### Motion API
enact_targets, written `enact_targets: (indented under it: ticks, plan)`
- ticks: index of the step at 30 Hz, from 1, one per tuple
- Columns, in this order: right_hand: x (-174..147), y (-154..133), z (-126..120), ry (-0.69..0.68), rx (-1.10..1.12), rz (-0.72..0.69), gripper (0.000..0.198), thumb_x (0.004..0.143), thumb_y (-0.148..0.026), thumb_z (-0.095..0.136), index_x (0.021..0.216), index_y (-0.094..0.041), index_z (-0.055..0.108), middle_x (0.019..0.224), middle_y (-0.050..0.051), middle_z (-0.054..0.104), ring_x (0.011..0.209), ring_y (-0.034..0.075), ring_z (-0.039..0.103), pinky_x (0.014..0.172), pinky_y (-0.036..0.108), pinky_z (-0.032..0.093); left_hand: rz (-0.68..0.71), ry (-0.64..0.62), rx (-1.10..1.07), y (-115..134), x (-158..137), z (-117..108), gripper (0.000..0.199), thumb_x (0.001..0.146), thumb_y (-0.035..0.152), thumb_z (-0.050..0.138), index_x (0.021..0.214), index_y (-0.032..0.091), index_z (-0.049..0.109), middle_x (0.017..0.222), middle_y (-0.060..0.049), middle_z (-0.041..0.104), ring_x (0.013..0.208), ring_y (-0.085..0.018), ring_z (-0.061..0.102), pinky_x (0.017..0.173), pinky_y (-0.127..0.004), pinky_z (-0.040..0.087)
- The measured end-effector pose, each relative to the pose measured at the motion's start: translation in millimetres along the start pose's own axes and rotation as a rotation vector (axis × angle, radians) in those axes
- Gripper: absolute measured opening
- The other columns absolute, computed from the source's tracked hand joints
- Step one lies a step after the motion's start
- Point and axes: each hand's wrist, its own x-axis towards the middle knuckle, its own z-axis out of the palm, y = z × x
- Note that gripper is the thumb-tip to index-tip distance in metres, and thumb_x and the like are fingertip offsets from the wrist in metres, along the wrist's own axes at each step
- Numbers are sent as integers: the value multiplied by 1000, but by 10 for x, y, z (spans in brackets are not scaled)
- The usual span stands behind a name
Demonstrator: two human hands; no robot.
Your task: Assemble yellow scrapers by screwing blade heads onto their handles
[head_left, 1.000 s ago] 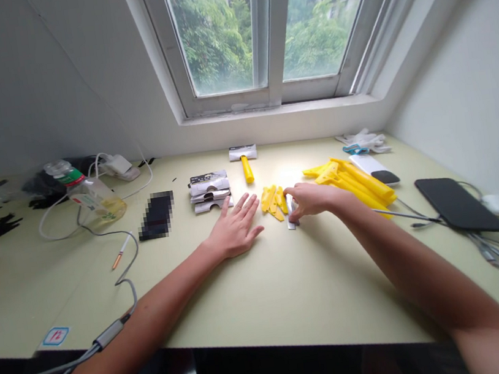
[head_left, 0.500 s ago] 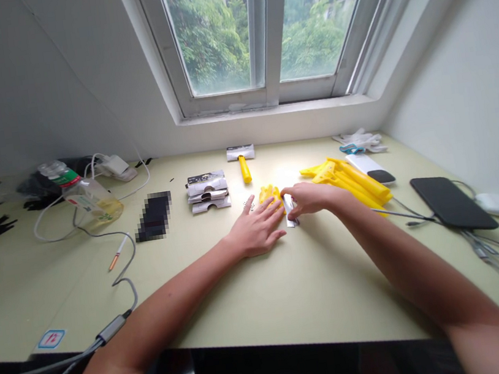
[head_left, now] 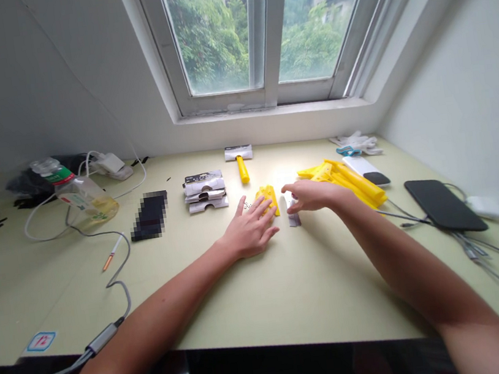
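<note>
My left hand (head_left: 251, 231) lies with its fingers spread over the lower left part of a yellow plastic piece (head_left: 270, 195). Just right of that piece, my right hand (head_left: 309, 194) curves its thumb and fingers around a small white card piece (head_left: 294, 218), partly hidden beneath them. A gap separates the card from the yellow piece. Several small dark specks (head_left: 247, 205) lie by my left fingertips; they are too small to name. Behind them is a T-shaped tool with a yellow handle (head_left: 242, 170) and a white card-covered head (head_left: 238, 152).
White card sleeves (head_left: 205, 191) are stacked left of centre, near a dark phone-like slab (head_left: 149, 216). A tilted bottle (head_left: 86, 197) and cables lie left. Yellow plastic handles (head_left: 355, 181), white gloves (head_left: 357, 144), a white device (head_left: 367, 170) and a black slab (head_left: 444, 204) occupy the right.
My right hand and the white card have shifted slightly right, away from the yellow piece. My left hand still lies on that piece, with more of its right side showing. The view has shifted slightly.
</note>
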Motion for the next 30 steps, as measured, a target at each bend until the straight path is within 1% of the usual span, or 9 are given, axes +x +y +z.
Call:
enact_targets:
  ticks: [3, 5, 8, 12, 14, 19, 22, 27, 30]
  plan:
    - [-20, -26, -28, 55, 3, -5, 50, 84, -44, 57, 128, -20, 56, 111, 12, 69, 104, 26, 63, 84, 33, 47, -135, 114, 7, -44, -6, -47, 47, 99, 39, 34, 137, 17, 48, 142, -13, 51, 138, -28, 38, 118, -56, 8]
    - [-25, -76, -27, 66, -22, -30, 44, 85, -41, 56, 124, -21, 59, 109, 12, 69, 103, 26, 64, 82, 33, 48, -224, 179, 2, -79, -8, -73, 41, 98, 32, 36, 132, 17, 52, 132, -12, 60, 132, -28, 44, 118, -57, 11]
    - [-18, -178, -1, 56, -55, -69, 36, 84, -36, 56, 117, -21, 64, 107, 12, 70, 98, 27, 65, 76, 32, 47, -271, 196, -29, -112, -9, -80, 37, 96, 27, 36, 127, 19, 56, 122, -9, 66, 131, -29, 45, 116, -60, 12]
    - [-10, -277, 34, 33, -67, -80, 30, 84, -29, 53, 109, -21, 68, 103, 13, 71, 92, 27, 67, 71, 31, 46, -262, 137, -104, -105, -4, -54, 38, 96, 24, 36, 128, 16, 53, 121, -10, 67, 136, -28, 40, 116, -62, 10]
    - [-13, -294, 38, 24, -66, -84, 32, 84, -29, 53, 111, -21, 67, 104, 13, 71, 93, 26, 66, 72, 30, 46, -259, 114, -143, -93, 1, -46, 38, 96, 23, 36, 129, 16, 51, 122, -10, 67, 138, -27, 38, 116, -62, 8]
    - [-19, -301, 32, 17, -52, -91, 43, 85, -30, 54, 126, -20, 60, 112, 13, 70, 99, 26, 65, 77, 31, 46, -242, 89, -205, -79, 11, -46, 37, 96, 23, 35, 130, 17, 49, 128, -9, 64, 140, -24, 36, 115, -64, 3]
    - [-21, -301, 34, 23, -47, -88, 44, 86, -30, 54, 128, -20, 59, 113, 13, 69, 98, 25, 66, 76, 30, 46, -245, 80, -203, -78, 8, -47, 37, 96, 24, 36, 131, 18, 49, 129, -9, 63, 140, -23, 36, 116, -62, 1]
    - [-60, -292, -11, 98, -42, -71, 36, 88, -29, 51, 122, -21, 60, 107, 12, 71, 93, 24, 66, 71, 29, 44, -282, 122, -187, -92, 21, -97, 35, 96, 24, 37, 126, 20, 53, 128, -8, 63, 135, -22, 42, 118, -57, 6]
    - [-140, -368, -80, 194, -23, -78, 25, 90, -32, 50, 109, -23, 63, 94, 8, 72, 84, 22, 66, 66, 27, 41, -330, 162, -183, -145, 138, -164, 32, 97, 26, 36, 121, 20, 57, 124, -7, 64, 125, -21, 51, 118, -51, 12]
